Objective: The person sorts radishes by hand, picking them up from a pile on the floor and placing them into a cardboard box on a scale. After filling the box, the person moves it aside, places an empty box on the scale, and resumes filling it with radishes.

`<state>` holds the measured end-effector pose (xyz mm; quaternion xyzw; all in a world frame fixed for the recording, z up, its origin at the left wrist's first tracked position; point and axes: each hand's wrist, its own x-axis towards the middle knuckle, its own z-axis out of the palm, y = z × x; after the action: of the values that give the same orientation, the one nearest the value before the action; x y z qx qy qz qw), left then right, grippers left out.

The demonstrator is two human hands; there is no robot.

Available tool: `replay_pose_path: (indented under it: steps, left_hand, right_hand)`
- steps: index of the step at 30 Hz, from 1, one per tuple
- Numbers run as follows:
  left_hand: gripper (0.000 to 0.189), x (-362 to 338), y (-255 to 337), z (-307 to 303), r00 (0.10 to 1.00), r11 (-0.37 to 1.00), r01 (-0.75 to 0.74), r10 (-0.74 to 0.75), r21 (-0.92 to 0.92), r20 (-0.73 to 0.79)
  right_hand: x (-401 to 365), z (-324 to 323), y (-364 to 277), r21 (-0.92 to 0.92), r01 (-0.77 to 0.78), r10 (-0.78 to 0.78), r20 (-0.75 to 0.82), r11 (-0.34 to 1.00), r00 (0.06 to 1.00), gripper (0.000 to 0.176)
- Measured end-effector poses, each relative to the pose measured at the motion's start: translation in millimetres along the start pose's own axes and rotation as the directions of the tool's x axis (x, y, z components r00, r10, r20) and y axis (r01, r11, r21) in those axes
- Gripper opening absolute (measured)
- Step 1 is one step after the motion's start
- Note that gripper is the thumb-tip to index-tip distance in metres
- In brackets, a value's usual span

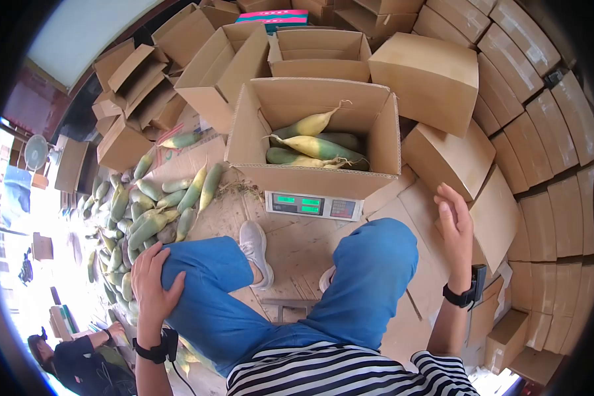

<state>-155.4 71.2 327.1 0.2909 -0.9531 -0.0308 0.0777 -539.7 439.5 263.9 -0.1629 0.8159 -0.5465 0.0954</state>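
Observation:
My left hand (155, 280) rests on my left knee with its fingers spread and nothing in it. On the other side, my right hand (455, 221) is raised beside my right knee, fingers stretched out and empty. In front of my knees an open cardboard box (315, 173) stands on a digital scale (314, 205) with lit green displays. Several green radishes (327, 146) with pale yellowish tips lie inside the box. Beyond my left hand spreads a big heap of similar radishes (148, 228) on the floor.
Open cardboard boxes (320, 69) stand behind the scale. Closed boxes (429, 79) and tall stacked cartons (534, 155) line the right side. A pink and teal box (277, 18) is at the back. Another person (86, 363) is at the lower left, near a fan (37, 152).

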Motion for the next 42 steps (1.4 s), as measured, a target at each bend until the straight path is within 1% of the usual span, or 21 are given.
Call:
replay_pose_path:
  steps: [1, 2, 3, 5, 9, 11, 13, 15, 19, 21, 25, 27, 29, 31, 33, 35, 36, 38, 39, 41, 42]
  left_hand:
    - [0.051, -1.5, -1.2, 0.1, 1.0, 1.0, 0.009, -0.009, -0.006, -0.005]
    - [0.051, -3.1, -2.2, -0.4, 1.0, 1.0, 0.018, -0.018, -0.012, -0.009]
    - [0.051, -4.7, -2.0, -1.8, 0.999, 0.999, 0.03, -0.03, -0.013, -0.011]
    - [0.051, -6.3, 1.8, -5.0, 0.999, 0.998, 0.04, -0.04, -0.044, -0.009]
    - [0.051, -8.8, 9.3, -7.1, 0.998, 0.999, 0.049, -0.049, -0.022, -0.029]
    - [0.05, -7.6, 11.3, -6.8, 0.999, 0.998, -0.015, 0.013, -0.057, -0.048]
    - [0.05, -2.2, 17.2, -9.0, 0.997, 0.999, -0.032, 0.03, -0.031, -0.064]
    - [0.051, 2.5, 20.8, -8.3, 0.994, 0.99, -0.106, 0.103, -0.089, -0.04]
    - [0.052, 13.0, 27.4, -5.1, 0.975, 0.968, -0.222, 0.22, -0.119, -0.025]
    - [0.052, 16.3, 31.6, -2.4, 0.973, 0.966, -0.23, 0.229, -0.116, -0.016]
    - [0.052, 22.9, 37.6, -1.0, 0.961, 0.953, -0.268, 0.275, -0.14, 0.03]
    - [0.052, 27.1, 39.9, -0.2, 0.942, 0.914, -0.323, 0.336, -0.247, 0.009]
    - [0.052, 30.0, 41.0, 3.6, 0.942, 0.905, -0.321, 0.336, -0.278, 0.005]
    - [0.051, 32.3, 41.2, 10.1, 0.912, 0.815, -0.4, 0.4, -0.419, -0.091]
    - [0.046, 33.3, 40.2, 14.9, 0.911, 0.78, -0.395, 0.401, -0.486, -0.097]
    - [0.042, 33.2, 34.1, 27.0, 0.906, 0.531, -0.411, 0.323, -0.741, -0.272]
    - [0.041, 32.6, 24.0, 31.3, 0.934, 0.519, -0.355, 0.231, -0.778, -0.272]
    - [0.04, 26.8, -7.1, 62.4, 0.994, 0.506, -0.045, -0.064, -0.861, -0.089]
    - [0.038, 23.2, -28.4, 89.5, 0.975, 0.493, 0.131, -0.219, -0.86, 0.023]
    - [0.039, 1.6, -84.1, 163.7, 0.838, 0.434, 0.449, -0.507, -0.781, 0.2]
    - [0.038, -22.8, -121.1, 207.8, 0.794, 0.553, 0.498, -0.601, -0.668, 0.095]
  right_hand:
    - [-1.3, 9.8, -31.1, -0.146, 0.208, -0.198, 0.082, 0.967, 0.977, 0.036]
    - [-2.3, 19.8, -57.3, -0.267, 0.413, -0.373, 0.189, 0.871, 0.908, 0.036]
    - [-3.3, 29.9, -79.4, -0.265, 0.42, -0.377, 0.199, 0.868, 0.904, 0.036]
    - [-4.7, 50.0, -110.7, -0.174, 0.629, -0.559, 0.325, 0.758, 0.763, 0.037]
    - [-3.0, 89.9, -126.4, -0.112, 0.714, -0.614, 0.43, 0.691, 0.662, 0.035]
    - [-2.9, 113.0, -122.2, -0.203, 0.747, -0.587, 0.502, 0.634, 0.635, 0.034]
    - [-4.2, 124.8, -110.9, -0.193, 0.747, -0.572, 0.531, 0.636, 0.625, 0.032]
    - [-6.4, 123.0, -103.9, -0.315, 0.708, -0.406, 0.643, 0.632, 0.649, 0.032]
    - [-7.1, 123.1, -96.9, -0.358, 0.643, -0.305, 0.658, 0.677, 0.688, 0.03]
    - [-9.8, 126.5, -93.3, -0.495, 0.659, -0.236, 0.669, 0.566, 0.705, 0.03]
    - [-9.8, 133.3, -91.2, -0.477, 0.678, -0.236, 0.693, 0.559, 0.681, 0.031]
    - [-9.2, 137.2, -96.8, -0.534, 0.594, -0.131, 0.668, 0.602, 0.733, 0.03]
    - [-8.0, 143.0, -98.5, -0.53, 0.595, -0.127, 0.673, 0.604, 0.729, 0.03]
    - [-7.2, 148.7, -101.4, -0.548, 0.586, -0.104, 0.671, 0.598, 0.734, 0.03]
    - [-6.6, 152.3, -103.4, -0.549, 0.586, -0.091, 0.679, 0.597, 0.729, 0.029]
    - [-6.2, 155.5, -103.0, -0.55, 0.583, -0.079, 0.684, 0.598, 0.725, 0.029]
    - [-5.8, 156.4, -101.8, -0.571, 0.57, -0.055, 0.676, 0.591, 0.735, 0.029]
    - [-5.2, 156.8, -102.0, -0.608, 0.555, -0.015, 0.666, 0.568, 0.746, 0.029]
    - [-4.7, 157.2, -101.7, -0.607, 0.556, -0.012, 0.67, 0.568, 0.743, 0.029]
    - [-4.3, 158.6, -99.9, -0.633, 0.502, 0.028, 0.637, 0.589, 0.771, 0.029]
    - [-4.0, 159.3, -100.3, -0.634, 0.497, 0.029, 0.633, 0.593, 0.773, 0.03]
